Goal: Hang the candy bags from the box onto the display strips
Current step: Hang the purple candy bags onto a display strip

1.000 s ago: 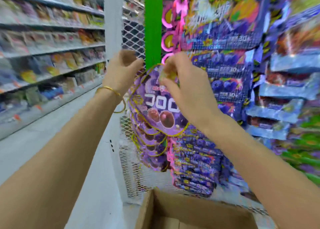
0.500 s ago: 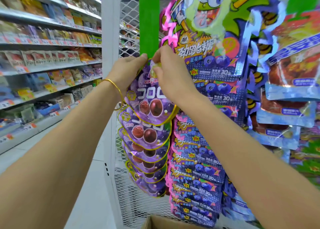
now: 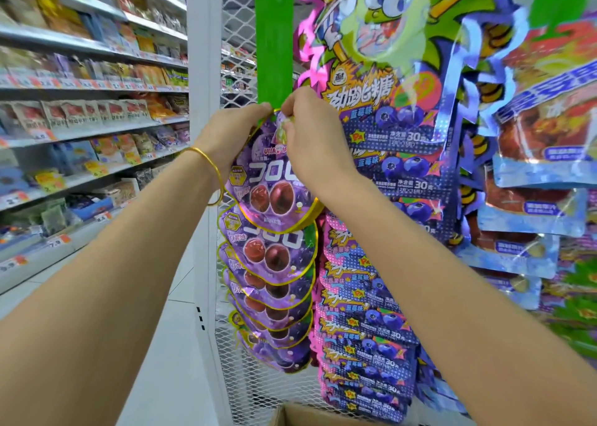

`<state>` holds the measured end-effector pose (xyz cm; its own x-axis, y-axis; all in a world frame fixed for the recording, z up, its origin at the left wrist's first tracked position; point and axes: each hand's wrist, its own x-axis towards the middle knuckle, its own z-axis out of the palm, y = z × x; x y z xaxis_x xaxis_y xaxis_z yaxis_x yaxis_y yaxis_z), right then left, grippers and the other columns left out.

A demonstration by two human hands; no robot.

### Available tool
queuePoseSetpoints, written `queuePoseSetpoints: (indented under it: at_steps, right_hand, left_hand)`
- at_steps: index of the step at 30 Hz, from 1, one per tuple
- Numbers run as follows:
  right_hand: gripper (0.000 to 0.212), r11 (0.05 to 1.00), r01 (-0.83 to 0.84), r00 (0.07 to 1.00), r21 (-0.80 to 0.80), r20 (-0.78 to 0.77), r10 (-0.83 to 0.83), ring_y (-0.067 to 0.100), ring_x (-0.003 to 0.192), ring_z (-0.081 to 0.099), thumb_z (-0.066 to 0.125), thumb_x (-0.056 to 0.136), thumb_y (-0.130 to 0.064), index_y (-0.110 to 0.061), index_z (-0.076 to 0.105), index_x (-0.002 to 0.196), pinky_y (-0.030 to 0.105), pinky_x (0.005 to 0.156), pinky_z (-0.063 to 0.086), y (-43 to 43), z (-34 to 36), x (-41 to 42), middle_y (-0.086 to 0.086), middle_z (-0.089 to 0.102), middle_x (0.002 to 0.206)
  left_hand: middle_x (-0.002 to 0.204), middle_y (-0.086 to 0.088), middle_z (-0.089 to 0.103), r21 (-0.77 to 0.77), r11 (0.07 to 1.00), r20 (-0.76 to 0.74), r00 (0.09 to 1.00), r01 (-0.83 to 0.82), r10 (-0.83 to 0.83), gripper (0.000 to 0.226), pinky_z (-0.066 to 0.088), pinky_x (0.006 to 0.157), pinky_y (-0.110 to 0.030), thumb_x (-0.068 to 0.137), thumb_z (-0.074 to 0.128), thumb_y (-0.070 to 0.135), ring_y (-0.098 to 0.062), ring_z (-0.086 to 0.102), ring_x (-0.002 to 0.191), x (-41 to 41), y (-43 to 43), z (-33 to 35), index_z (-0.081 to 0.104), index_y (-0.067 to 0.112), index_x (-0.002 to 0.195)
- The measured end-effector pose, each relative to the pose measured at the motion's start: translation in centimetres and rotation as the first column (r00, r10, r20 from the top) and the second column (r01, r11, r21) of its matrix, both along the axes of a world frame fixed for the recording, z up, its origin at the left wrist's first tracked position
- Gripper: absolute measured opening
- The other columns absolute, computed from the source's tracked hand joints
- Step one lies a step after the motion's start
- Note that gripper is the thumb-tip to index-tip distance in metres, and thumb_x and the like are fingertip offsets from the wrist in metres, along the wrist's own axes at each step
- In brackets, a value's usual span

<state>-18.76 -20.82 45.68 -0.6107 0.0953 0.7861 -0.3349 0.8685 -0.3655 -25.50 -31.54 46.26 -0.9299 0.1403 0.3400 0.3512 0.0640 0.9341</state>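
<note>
Pinching the upper left edge, your left hand [image 3: 234,135] holds the purple rounded foil candy bag [image 3: 274,186] at the foot of the green plastic display strip [image 3: 273,38]. Your right hand [image 3: 311,135] pinches its top tab. I think you should keep the tab level and press it squarely onto the hook, which your fingers hide. Take care not to snag the blue blueberry candy bags [image 3: 403,173] just beside it.
</note>
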Motion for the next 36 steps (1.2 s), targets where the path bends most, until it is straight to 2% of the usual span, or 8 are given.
queuePoseSetpoints:
  at_steps: [5,9,17,20,23,27,32,36]
  right_hand:
    - [0.021,0.999,0.027,0.999,0.025,0.021,-0.028,0.031,0.097,0.055,0.045,0.091,0.001,-0.004,0.049,0.111,0.041,0.081,0.046,-0.1,0.0,0.2,0.013,0.059,0.104]
    - [0.021,0.998,0.019,0.998,0.053,0.058,-0.022,0.034,0.098,0.054,0.042,0.090,0.003,-0.004,0.048,0.110,0.043,0.081,0.045,-0.2,-0.7,0.5,0.015,0.059,0.105]
    - [0.030,0.971,0.031,0.996,0.235,0.072,-0.050,0.041,0.095,0.056,0.043,0.088,0.005,-0.006,0.042,0.116,0.045,0.073,0.046,-0.3,-3.2,1.8,0.014,0.051,0.111]
    - [0.037,0.944,0.111,0.992,0.312,0.027,-0.126,0.038,0.096,0.054,0.043,0.087,0.006,-0.008,0.041,0.121,0.038,0.064,0.035,-0.4,-3.6,2.8,0.013,0.047,0.115]
    - [0.035,0.922,0.161,0.985,0.352,-0.006,-0.170,0.032,0.108,0.048,0.037,0.089,0.002,-0.005,0.044,0.123,0.037,0.072,0.039,-0.6,-4.7,3.0,0.013,0.047,0.119]
    - [0.034,0.915,0.228,0.945,0.332,-0.303,-0.125,0.034,0.108,0.059,0.034,0.088,-0.006,0.002,0.061,0.106,0.037,0.097,0.045,-0.9,-7.1,2.7,0.020,0.062,0.111]
    - [0.032,0.943,0.025,0.938,0.331,-0.335,0.092,0.034,0.119,0.052,0.037,0.093,-0.004,0.001,0.061,0.113,0.040,0.104,0.039,-0.8,-11.6,4.2,0.019,0.059,0.121]
    - [0.024,0.950,-0.185,0.939,0.253,-0.239,0.247,0.025,0.103,0.054,0.052,0.086,-0.006,-0.006,0.061,0.108,0.033,0.095,0.044,-0.4,-19.5,6.8,0.012,0.063,0.107]
  left_hand:
    - [0.070,-0.002,0.062,-0.011,1.000,-0.007,1.000,-0.023,0.022,0.032,0.049,0.074,-0.033,0.056,0.067,0.048,-0.019,0.056,0.065,0.4,0.0,0.0,0.063,0.019,0.070]
    - [0.049,0.007,0.037,-0.016,1.000,-0.021,1.000,-0.004,0.003,0.028,0.021,0.051,-0.027,0.082,0.061,0.037,-0.010,0.030,0.044,0.8,0.0,-0.2,0.048,0.021,0.064]
    - [0.077,0.005,0.058,-0.242,0.970,-0.163,0.985,0.011,-0.052,0.009,0.042,0.056,-0.009,0.086,0.062,0.012,0.008,0.052,0.055,1.5,-2.0,-3.9,0.058,0.019,0.083]
    - [0.077,0.001,0.056,-0.315,0.940,-0.258,0.965,-0.131,0.048,0.003,0.042,0.069,-0.020,0.085,0.062,0.009,0.000,0.053,0.066,1.1,-2.4,-5.2,0.060,0.011,0.086]
    - [0.089,-0.008,0.059,-0.297,0.938,-0.287,0.954,-0.179,0.091,0.016,0.049,0.085,-0.036,0.085,0.062,0.009,-0.018,0.056,0.084,0.6,-2.4,-5.8,0.062,0.001,0.099]
    - [0.090,-0.012,0.060,-0.275,0.943,-0.294,0.950,-0.189,0.105,0.013,0.047,0.091,-0.044,0.084,0.060,0.005,-0.022,0.058,0.087,1.0,-1.9,-6.0,0.062,0.004,0.098]
    - [0.116,0.002,0.056,-0.207,0.904,-0.422,0.868,-0.374,0.263,0.048,0.041,0.097,-0.046,0.076,0.059,0.028,-0.022,0.052,0.111,3.5,-2.4,-9.1,0.055,0.018,0.122]
    - [0.102,0.027,0.048,-0.054,0.897,-0.407,0.830,-0.439,0.382,0.033,0.044,0.093,-0.045,0.076,0.057,0.034,-0.011,0.051,0.105,9.1,-3.4,-17.3,0.050,0.041,0.107]
